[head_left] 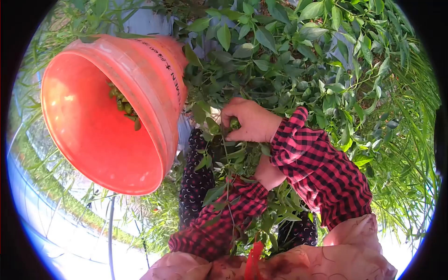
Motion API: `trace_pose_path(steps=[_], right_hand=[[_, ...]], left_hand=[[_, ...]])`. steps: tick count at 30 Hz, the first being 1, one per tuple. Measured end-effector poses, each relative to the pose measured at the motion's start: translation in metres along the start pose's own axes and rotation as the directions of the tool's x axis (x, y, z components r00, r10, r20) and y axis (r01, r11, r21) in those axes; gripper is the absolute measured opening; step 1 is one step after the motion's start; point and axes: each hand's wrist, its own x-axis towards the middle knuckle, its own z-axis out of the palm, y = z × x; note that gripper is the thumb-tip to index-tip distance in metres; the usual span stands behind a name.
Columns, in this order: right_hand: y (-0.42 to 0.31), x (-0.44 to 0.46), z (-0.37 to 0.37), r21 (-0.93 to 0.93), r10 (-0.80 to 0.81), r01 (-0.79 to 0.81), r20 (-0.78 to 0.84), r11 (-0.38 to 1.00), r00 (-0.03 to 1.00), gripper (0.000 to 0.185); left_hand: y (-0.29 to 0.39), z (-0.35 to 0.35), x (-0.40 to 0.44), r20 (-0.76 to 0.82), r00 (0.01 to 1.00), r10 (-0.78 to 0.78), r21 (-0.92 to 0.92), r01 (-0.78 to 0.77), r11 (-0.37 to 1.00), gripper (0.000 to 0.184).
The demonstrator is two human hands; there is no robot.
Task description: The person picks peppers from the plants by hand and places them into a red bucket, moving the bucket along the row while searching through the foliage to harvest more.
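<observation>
My right hand (252, 120) reaches in among the pepper plant's leaves, its thumb and fingers curled around a green pepper (234, 123). Another green pepper (213, 125) hangs among the leaves just left of those fingertips. Below and behind the right forearm, only the wrist of my left hand (269, 173) shows. Its fingers are hidden by the right arm and the foliage, so what it touches cannot be seen. Leafy pepper stems (228, 156) pass in front of the left sleeve.
An orange-red bucket (105, 170) lies tilted at the left, its mouth toward me, with several green peppers (123, 105) inside. Dense pepper plants (308, 60) fill the top. Tall grass (410, 140) stands at the right. A thin grey pole (111, 233) rises at lower left.
</observation>
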Motion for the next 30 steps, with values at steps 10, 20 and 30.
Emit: trace_pose_path(steps=[10,20,30], right_hand=[[-0.008,-0.028,-0.013,0.073,-0.108,0.16,-0.471,0.984,0.875,0.022],[-0.02,-0.074,-0.005,-0.029,0.007,-0.026,-0.518,0.999,0.855,0.023],[-0.004,-0.092,0.001,0.199,0.005,0.075,-0.372,0.977,0.928,0.021]], left_hand=[[0.017,-0.013,0.0,-0.255,0.958,-0.133,0.48,0.245,0.843,0.032],[-0.033,-0.01,0.014,-0.398,0.91,-0.118,-0.353,-0.033,0.935,0.061],[0.015,-0.046,0.022,0.068,0.926,-0.371,-0.977,0.137,0.163,0.043]])
